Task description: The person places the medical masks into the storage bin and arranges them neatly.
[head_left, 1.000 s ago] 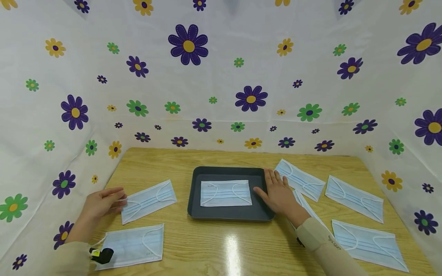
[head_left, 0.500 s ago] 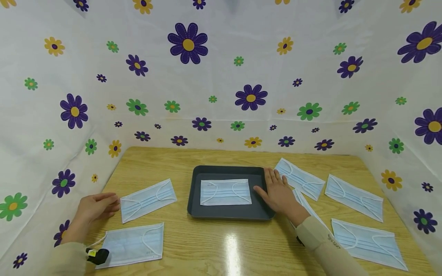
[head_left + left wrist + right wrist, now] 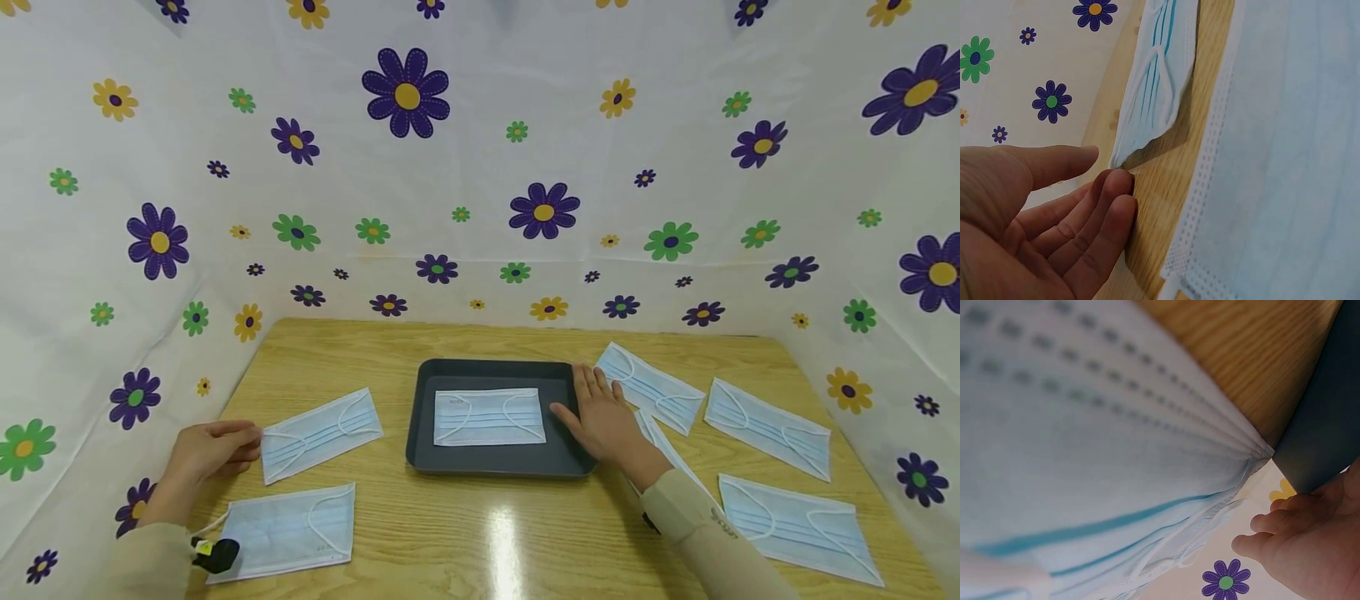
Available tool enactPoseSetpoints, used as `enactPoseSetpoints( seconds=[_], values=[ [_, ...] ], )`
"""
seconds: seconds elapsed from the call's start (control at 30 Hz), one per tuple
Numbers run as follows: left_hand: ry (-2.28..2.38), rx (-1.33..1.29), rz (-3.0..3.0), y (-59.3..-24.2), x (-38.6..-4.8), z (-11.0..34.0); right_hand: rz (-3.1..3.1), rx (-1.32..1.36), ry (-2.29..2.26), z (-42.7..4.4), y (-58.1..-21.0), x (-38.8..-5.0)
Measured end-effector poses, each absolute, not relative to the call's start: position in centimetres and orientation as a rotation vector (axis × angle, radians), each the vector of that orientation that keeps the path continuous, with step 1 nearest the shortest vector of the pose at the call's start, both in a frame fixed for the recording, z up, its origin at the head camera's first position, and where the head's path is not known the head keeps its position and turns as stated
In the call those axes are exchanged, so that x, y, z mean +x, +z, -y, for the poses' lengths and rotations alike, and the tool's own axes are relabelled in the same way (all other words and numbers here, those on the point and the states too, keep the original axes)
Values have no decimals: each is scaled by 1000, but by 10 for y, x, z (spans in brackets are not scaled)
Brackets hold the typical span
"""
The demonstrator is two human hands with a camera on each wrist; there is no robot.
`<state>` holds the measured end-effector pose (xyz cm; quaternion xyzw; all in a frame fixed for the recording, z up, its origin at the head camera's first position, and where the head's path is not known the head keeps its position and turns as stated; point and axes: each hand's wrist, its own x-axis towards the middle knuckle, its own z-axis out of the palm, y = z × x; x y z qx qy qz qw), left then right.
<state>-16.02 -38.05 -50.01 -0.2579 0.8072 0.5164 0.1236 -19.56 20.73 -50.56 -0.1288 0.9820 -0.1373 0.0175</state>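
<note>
A light blue mask (image 3: 489, 417) lies flat in the dark grey tray (image 3: 501, 464). My right hand (image 3: 609, 423) rests on the tray's right rim with fingers extended, thumb over the tray's inside. At the left, my left hand (image 3: 213, 454) is beside the left end of the upper-left mask (image 3: 322, 435). In the left wrist view that hand (image 3: 1054, 219) has its thumb and fingers apart, fingertips by the mask's corner (image 3: 1147, 106). The right wrist view shows my right hand (image 3: 1310, 537) against the dark tray side (image 3: 1329, 406).
Another mask (image 3: 288, 533) lies at the lower left, its loop near a black wrist device (image 3: 216, 555). Right of the tray are several masks, including one at the back (image 3: 651, 389), one at the far right (image 3: 768, 427) and one in front (image 3: 801, 527). A flowered cloth surrounds the table.
My left hand has drawn back slightly to the left from the upper-left mask, its fingers off the ear loop. My right hand, the tray and the masks stay in place.
</note>
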Motion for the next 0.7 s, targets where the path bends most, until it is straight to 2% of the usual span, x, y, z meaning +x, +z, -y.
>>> enactPoseSetpoints(
  seconds=[0.7],
  values=[
    [1350, -692, -2525, -507, -164, 373, -3047, -383, -438, -208, -508, -196]
  ],
)
